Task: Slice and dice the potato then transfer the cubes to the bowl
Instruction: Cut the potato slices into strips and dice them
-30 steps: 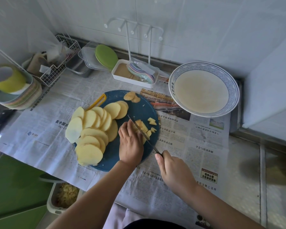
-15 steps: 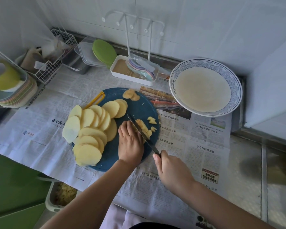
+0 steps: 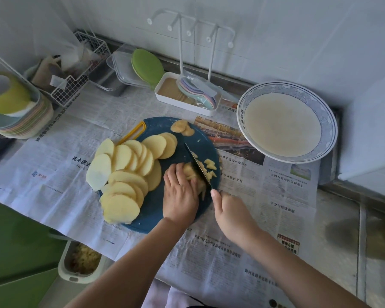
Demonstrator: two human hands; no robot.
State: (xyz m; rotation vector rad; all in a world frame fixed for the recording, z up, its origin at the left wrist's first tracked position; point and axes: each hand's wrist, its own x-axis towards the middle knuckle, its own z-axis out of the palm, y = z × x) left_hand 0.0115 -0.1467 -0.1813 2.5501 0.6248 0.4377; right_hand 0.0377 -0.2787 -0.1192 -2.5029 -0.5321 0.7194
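Observation:
A round blue cutting board (image 3: 182, 152) lies on newspaper. Several pale potato slices (image 3: 125, 172) are fanned over its left half. My left hand (image 3: 179, 194) presses down on a small stack of potato strips (image 3: 192, 174) at the board's right side. My right hand (image 3: 230, 213) grips a knife (image 3: 198, 165), its blade slanting down through the strips just right of my left fingers. A few cut potato cubes (image 3: 210, 166) lie right of the blade. Two small end pieces (image 3: 181, 127) sit at the board's far edge. The wide blue-rimmed bowl (image 3: 329, 121) stands at the back right.
Newspaper (image 3: 265, 196) covers the counter. A white tray with pastel spoons (image 3: 187, 94) and a rack stands behind the board. A wire basket (image 3: 76, 70), clear containers, a green lid (image 3: 146, 66) and stacked plates (image 3: 16, 110) are at the left. A bin of peels (image 3: 82, 260) hangs below the counter edge.
The knife blade has stepped left into the strips and come down, and my left hand has edged back along the stack. A few more cut pieces lie right of the blade.

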